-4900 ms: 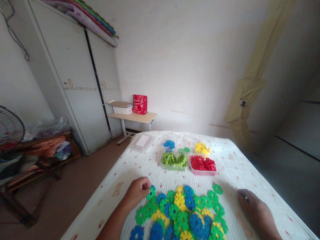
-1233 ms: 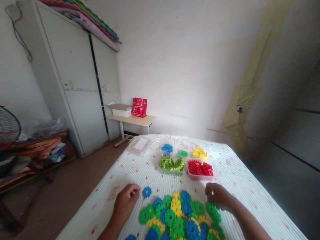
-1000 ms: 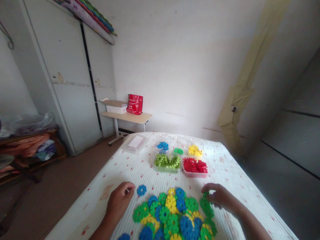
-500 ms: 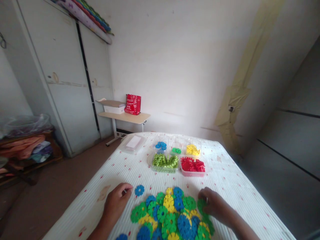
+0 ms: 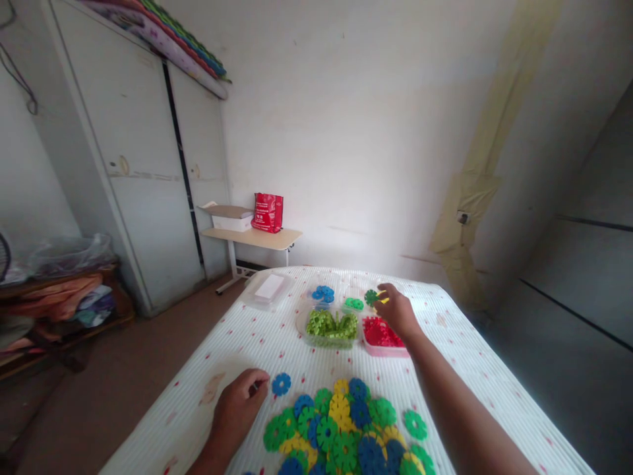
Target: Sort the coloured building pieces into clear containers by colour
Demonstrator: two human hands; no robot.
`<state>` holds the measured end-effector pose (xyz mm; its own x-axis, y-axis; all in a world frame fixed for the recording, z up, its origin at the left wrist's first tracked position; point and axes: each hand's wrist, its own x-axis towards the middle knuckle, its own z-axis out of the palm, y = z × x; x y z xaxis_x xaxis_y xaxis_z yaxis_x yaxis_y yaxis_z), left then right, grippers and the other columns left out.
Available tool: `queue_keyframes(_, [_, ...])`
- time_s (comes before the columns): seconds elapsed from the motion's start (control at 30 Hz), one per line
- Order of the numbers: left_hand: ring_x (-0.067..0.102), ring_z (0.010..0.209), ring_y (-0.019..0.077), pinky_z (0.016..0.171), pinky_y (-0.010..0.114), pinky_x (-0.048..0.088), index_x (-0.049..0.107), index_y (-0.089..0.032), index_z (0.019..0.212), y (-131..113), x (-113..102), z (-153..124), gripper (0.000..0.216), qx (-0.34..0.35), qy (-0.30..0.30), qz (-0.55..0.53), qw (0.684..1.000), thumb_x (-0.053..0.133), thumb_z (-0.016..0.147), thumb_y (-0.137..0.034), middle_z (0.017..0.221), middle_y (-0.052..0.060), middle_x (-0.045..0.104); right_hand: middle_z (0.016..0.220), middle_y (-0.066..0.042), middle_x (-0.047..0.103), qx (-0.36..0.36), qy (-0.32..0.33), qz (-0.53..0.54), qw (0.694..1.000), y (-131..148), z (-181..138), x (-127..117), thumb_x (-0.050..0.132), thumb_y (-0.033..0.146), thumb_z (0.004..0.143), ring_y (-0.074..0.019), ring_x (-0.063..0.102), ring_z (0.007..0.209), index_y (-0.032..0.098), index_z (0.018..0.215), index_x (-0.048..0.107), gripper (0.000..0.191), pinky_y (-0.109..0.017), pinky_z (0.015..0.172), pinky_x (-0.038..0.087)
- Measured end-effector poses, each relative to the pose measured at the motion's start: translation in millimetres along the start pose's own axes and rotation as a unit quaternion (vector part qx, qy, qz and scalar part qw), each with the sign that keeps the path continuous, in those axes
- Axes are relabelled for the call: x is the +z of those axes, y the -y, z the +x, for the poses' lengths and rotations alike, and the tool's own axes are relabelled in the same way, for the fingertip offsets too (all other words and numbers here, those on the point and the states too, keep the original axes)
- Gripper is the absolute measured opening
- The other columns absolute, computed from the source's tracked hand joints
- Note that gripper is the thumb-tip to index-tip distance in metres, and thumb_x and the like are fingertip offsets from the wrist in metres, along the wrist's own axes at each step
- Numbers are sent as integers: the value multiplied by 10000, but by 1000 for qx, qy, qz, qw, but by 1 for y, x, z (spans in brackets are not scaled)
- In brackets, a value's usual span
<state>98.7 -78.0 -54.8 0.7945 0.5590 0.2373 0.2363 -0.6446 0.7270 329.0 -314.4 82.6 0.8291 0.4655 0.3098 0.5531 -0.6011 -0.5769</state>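
Note:
My right hand (image 5: 397, 311) reaches out over the far tubs, pinching a dark green gear disc (image 5: 371, 297) just above the small tub with green discs (image 5: 354, 304). My left hand (image 5: 241, 402) rests loosely curled on the white spotted cloth (image 5: 247, 333), fingertips next to a lone blue disc (image 5: 281, 383). A pile of green, blue and yellow discs (image 5: 346, 425) lies near me between my arms. Close by are tubs of lime pieces (image 5: 330, 325), red pieces (image 5: 380, 334) and blue discs (image 5: 322, 293). The yellow tub is hidden behind my right hand.
A clear lidded box (image 5: 268, 289) sits at the table's far left corner. Beyond stand a small side table (image 5: 252, 235) with a red bag (image 5: 268, 212), a white wardrobe (image 5: 143, 165), and a cluttered low shelf (image 5: 59, 297) at left.
My right hand lifted a green disc from the pile's right side and carried it forward over the far tubs. My left hand stayed beside the blue disc.

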Motion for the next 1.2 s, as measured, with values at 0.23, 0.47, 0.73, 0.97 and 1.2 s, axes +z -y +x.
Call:
queue_keyframes(0.23, [580,908,163,789,253,423,586,-260,1124,-7,-1,-3,390,61,90,77,991,488,746,-278,1105,26,588,905,-91,666,-35,-91,-9,995,-11,-19,14,406,286,778,-201,626,811,178,853,606,239,-304,741,454])
queue_keyframes(0.47, [540,923,160,719,230,374,571,-254,992,-23,7,-5,261,44,89,198,975,500,741,-262,1024,17,550,825,-82,695,4,-148,-73,986,-92,-107,-16,399,425,804,-190,652,654,189,855,608,319,-265,612,486])
queue_keyframes(0.73, [491,593,130,560,208,344,555,-168,692,-25,11,-2,140,-38,93,-23,995,452,713,-262,590,-29,508,735,-32,717,75,-112,-116,984,-166,-161,-18,424,479,731,-208,668,638,236,755,639,325,-258,574,505])
queue_keyframes(0.97, [567,952,201,862,287,388,643,-202,1084,-49,17,-10,422,52,242,-35,968,451,709,-187,1019,63,652,808,-51,716,94,-81,-110,986,-161,-154,-10,386,491,744,-225,671,723,229,801,621,357,-284,638,498])
queue_keyframes(1.2, [566,890,162,784,241,392,635,-268,1038,-49,21,-14,406,90,231,123,961,460,694,-143,964,29,608,844,-56,716,87,-78,-120,986,-167,-155,-9,394,476,751,-221,669,759,225,821,620,345,-276,676,502])
